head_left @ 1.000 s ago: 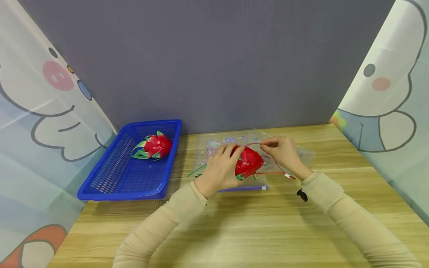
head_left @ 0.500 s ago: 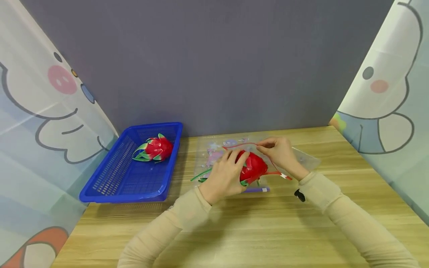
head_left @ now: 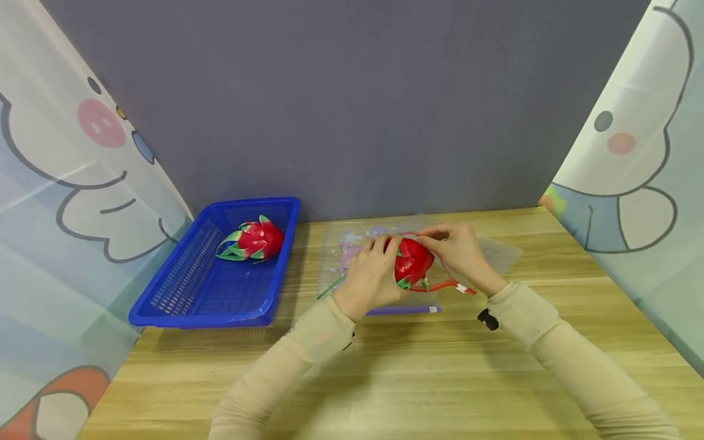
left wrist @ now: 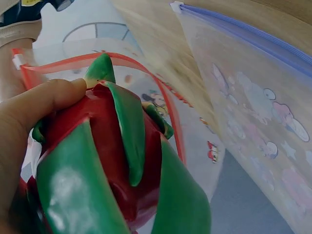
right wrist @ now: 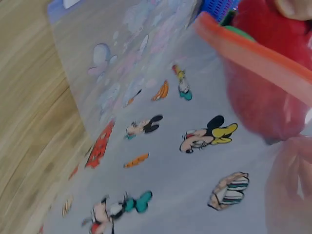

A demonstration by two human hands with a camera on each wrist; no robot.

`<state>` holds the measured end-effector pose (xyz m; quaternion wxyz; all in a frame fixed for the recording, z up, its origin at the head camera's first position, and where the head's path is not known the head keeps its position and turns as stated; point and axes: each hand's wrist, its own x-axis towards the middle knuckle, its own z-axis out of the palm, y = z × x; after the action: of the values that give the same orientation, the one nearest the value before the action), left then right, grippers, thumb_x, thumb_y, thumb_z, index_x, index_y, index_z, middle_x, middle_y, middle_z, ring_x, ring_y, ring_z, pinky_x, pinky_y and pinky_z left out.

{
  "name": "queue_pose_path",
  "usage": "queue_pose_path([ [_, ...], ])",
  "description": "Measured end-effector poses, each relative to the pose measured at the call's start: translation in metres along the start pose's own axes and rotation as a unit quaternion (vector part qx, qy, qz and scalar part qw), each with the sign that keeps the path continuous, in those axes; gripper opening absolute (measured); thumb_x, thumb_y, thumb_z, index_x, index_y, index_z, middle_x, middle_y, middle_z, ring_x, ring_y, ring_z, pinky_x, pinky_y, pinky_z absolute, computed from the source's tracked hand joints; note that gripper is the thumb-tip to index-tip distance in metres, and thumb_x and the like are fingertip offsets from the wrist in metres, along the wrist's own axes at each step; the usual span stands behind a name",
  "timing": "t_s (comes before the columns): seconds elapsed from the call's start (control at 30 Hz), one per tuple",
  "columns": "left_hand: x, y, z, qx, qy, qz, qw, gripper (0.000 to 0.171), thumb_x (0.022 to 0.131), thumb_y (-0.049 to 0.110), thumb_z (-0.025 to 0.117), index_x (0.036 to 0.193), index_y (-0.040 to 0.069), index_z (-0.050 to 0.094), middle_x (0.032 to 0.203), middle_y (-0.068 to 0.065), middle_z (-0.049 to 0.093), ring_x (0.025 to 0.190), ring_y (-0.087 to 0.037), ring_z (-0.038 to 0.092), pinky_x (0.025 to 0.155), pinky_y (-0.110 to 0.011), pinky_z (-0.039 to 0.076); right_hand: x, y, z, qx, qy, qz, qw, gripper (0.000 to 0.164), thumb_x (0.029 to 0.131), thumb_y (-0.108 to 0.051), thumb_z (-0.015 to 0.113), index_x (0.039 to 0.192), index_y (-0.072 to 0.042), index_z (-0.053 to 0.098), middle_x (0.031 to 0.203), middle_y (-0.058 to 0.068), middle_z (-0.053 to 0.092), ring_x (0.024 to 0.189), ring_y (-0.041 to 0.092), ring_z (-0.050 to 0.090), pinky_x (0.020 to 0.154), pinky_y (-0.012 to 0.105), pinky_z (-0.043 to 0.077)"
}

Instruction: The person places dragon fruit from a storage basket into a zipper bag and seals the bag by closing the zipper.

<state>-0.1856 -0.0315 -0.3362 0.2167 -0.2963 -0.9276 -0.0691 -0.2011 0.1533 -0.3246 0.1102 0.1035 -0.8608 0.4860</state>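
Observation:
A red dragon fruit (head_left: 414, 263) with green scales is held in my left hand (head_left: 370, 280), whose thumb shows on it in the left wrist view. My right hand (head_left: 458, 249) pinches the mouth of a clear zip bag (right wrist: 170, 170) printed with cartoon figures. The bag's red zip strip (left wrist: 170, 105) runs around the fruit. In the right wrist view, the fruit's lower part shows through the film, below the strip, so it is partly inside. My right fingertips are close to the fruit's top. My left palm side is hidden.
On the left stands a blue plastic basket (head_left: 144, 321) with a second dragon fruit (head_left: 258, 239) in it. Under the hands lies another clear bag (head_left: 346, 247) with a purple zip (head_left: 404, 310). A green strip (head_left: 332, 286) shows beside it. A grey panel (head_left: 352, 110) rises behind the wooden table (head_left: 418, 379).
The dragon fruit and the bag's mouth have come together, with the red strip now close around the fruit. My right hand has shifted slightly left. Both hands keep their hold.

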Motion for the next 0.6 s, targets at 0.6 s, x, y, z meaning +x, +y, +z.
queue_pose_path([
  [0.6, 0.001, 0.012, 0.009, 0.097, 0.07, 0.05, 0.9915, 0.087, 0.056, 0.044, 0.078, 0.13, 0.012, 0.044, 0.126, -0.013, 0.048, 0.107, -0.03, 0.053, 0.075, -0.036, 0.055, 0.005, -0.007, -0.007, 0.03, 0.016, 0.04, 0.999, 0.024, 0.086, -0.021, 0.065, 0.1, -0.002, 0.07, 0.097, 0.017, 0.068, 0.068, 0.002, 0.059, 0.059, 0.017, 0.052],
])
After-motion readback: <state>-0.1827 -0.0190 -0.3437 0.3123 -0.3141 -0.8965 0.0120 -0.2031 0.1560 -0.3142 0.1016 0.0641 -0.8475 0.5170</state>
